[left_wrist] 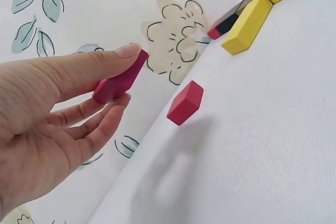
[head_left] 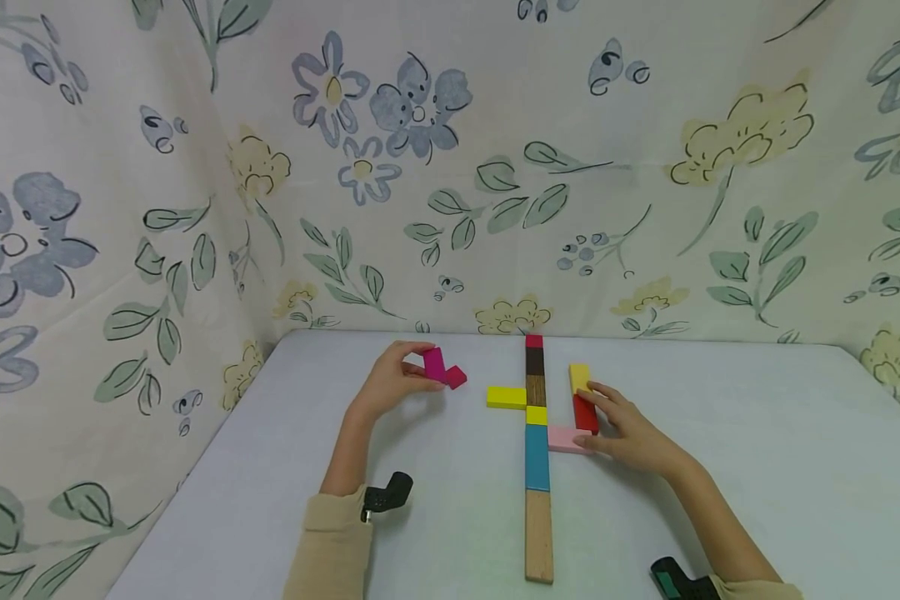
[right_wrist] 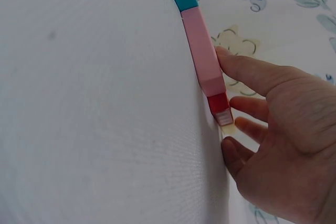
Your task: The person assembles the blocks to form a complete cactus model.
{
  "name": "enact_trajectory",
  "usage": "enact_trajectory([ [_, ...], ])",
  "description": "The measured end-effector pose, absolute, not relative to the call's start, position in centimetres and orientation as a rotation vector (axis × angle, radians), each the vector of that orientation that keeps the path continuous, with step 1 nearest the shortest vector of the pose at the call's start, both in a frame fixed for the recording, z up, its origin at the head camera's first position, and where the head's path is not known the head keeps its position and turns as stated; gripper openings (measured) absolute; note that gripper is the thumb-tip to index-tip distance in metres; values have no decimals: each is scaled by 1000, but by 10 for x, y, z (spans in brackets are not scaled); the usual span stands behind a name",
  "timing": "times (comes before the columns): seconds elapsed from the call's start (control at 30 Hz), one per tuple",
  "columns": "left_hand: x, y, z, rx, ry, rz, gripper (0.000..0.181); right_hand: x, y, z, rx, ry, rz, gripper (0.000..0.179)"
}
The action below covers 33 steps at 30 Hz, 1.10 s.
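Note:
My left hand (head_left: 393, 379) pinches a magenta block (head_left: 434, 364) between thumb and fingers, held above the table in the left wrist view. Just to its right a small crimson block (head_left: 456, 377) rests on the table, apart from the row. My right hand (head_left: 633, 429) touches the pink block (head_left: 566, 439) with its thumb, while its other fingers lie against the red block (head_left: 585, 414) and near the yellow block (head_left: 579, 377) beyond it. The pink block meets the side of a long block row, at the blue block (head_left: 537, 458).
The row runs from a plain wooden block (head_left: 538, 533) at the near end to a dark brown block (head_left: 535, 362) and a red end piece (head_left: 534, 341). A yellow block (head_left: 506, 397) sticks out leftward. Patterned cloth (head_left: 450, 167) hangs behind the white table (head_left: 435, 533).

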State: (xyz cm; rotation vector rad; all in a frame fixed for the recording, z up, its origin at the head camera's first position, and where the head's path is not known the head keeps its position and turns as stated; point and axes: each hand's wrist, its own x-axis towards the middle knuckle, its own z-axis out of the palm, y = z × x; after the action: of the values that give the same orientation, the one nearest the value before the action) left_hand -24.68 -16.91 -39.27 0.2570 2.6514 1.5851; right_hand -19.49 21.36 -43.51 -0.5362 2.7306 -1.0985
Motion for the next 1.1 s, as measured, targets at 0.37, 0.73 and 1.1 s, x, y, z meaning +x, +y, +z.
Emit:
enact_trajectory([
  [0.37,-253,-154,-394,272,2659,1596,62,-198,211,-435,-551,2743,-1093,83],
  [0.73,-256,-140,-398,311,2665,1582,60,-197,211,-434,-519,2739,-1081,83],
  [1.1,-260,-133,-395,315,2678,1539,59,-195,213,-433,-514,2728,-1086,83],
])
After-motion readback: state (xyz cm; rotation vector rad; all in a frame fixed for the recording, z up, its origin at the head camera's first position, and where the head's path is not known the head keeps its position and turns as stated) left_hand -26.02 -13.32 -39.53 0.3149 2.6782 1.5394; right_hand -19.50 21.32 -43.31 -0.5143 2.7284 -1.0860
